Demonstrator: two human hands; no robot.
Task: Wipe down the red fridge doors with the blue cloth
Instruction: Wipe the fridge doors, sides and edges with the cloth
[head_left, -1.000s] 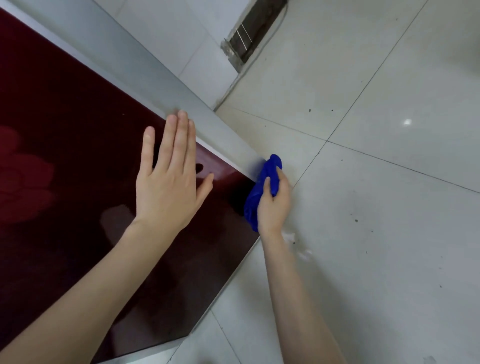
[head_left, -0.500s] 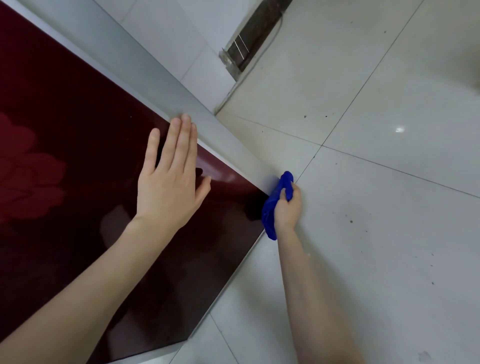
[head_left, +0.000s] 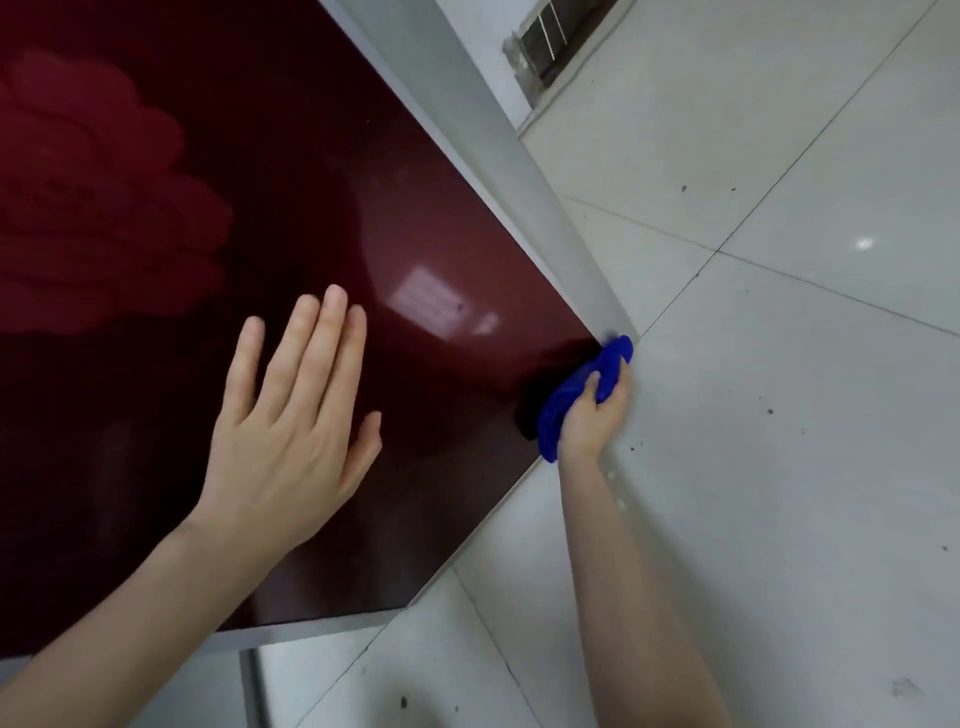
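Wiping step in hand, low on red fridge door (head_left: 363, 218). Right hand (head_left: 595, 423), arm extended, fingers curled round bunched blue cloth (head_left: 563, 410), presses it at door's bottom right corner, near floor (head_left: 779, 441). Left hand (head_left: 291, 431) flat on glass, fingers straight, holding nothing, likely bracing. Next move probably calls for drawing cloth along lower edge under steady pressure.

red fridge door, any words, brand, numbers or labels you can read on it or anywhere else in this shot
None: no word, brand, number or sign can be read in this view.
red fridge door: only a faint flower pattern and a pale reflected patch of light, no lettering.
blue cloth, gripped by the right hand: no tag or print shows.
floor tiles: dark specks only.
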